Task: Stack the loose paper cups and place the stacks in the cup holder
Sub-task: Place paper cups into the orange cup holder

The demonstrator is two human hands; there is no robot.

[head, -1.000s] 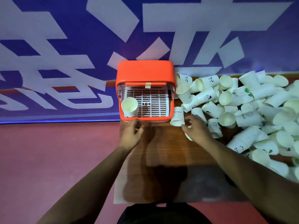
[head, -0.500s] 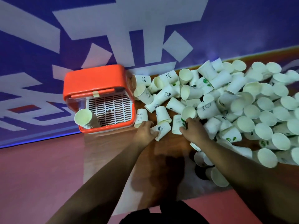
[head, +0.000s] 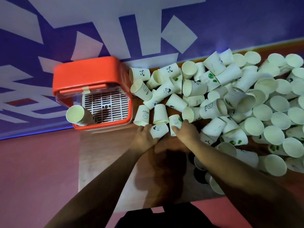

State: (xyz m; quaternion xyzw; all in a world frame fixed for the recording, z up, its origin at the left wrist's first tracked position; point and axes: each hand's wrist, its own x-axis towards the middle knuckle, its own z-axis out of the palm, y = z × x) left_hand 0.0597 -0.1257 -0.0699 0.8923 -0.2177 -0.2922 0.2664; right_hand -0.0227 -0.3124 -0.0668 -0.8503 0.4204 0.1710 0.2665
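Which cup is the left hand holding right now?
The cup with the black cartoon print, lying on its side in the left hand; the neighbouring green-print cup is in the right hand.

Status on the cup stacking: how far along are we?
Early. Done: one stack sits in the orange cup holder. In hand: the left hand grips a figure-print cup and the right hand grips a green-print cup, not yet nested. Left: the big pile of loose cups on the table, nearly the whole job.
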